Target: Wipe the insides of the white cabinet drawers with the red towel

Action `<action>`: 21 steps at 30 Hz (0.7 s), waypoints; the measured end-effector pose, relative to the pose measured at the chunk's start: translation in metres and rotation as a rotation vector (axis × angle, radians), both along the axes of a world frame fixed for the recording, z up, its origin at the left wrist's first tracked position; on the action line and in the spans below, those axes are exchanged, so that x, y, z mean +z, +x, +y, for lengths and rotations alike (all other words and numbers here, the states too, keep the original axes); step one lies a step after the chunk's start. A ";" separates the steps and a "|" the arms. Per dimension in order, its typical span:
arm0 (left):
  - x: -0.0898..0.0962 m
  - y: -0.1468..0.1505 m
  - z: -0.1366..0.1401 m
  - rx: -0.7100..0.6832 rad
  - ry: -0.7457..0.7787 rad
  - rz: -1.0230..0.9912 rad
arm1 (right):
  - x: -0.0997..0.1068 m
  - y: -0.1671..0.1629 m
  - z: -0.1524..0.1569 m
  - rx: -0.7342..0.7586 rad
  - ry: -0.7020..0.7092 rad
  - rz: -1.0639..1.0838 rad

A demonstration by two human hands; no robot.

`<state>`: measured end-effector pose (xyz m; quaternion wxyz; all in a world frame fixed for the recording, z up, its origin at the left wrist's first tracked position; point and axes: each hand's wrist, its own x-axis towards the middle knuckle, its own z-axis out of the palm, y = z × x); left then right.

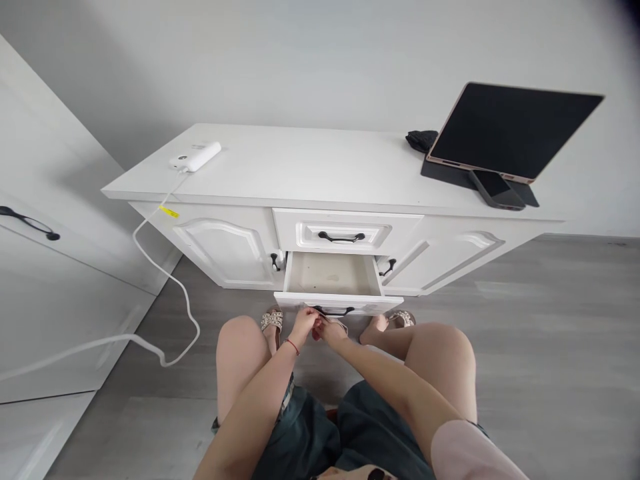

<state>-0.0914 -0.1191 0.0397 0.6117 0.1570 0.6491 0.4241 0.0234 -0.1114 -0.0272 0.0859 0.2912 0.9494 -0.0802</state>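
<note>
A lower drawer (330, 275) is pulled out of the white cabinet, and a black curved handle (335, 312) is on its front. My left hand (305, 323), with a red string bracelet at the wrist, is at the left end of this handle, fingers bent and pressed together. Close against it, just below the drawer front, is my right hand (331, 329), its fingers also closed. The fingertips of both hands meet. A small reddish patch shows between them; whether it is an object or skin I cannot tell.
Above is a shut upper drawer (347, 233). On the cabinet top (310, 163) stand a white power strip (197, 158) with a trailing cord (187, 300), a tablet (510, 130), a phone (497, 189) and a black crumpled item (421, 140). A white wardrobe (65, 280) is at left.
</note>
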 end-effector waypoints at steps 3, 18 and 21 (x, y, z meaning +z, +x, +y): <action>-0.004 0.006 0.002 0.027 -0.007 -0.058 | -0.003 0.032 0.005 0.010 -0.005 -0.038; -0.008 0.019 0.011 0.052 -0.060 -0.256 | 0.036 0.191 0.038 -0.101 -0.053 -0.096; -0.009 0.019 0.011 0.056 -0.048 -0.245 | 0.048 0.200 0.035 -0.115 0.065 -0.047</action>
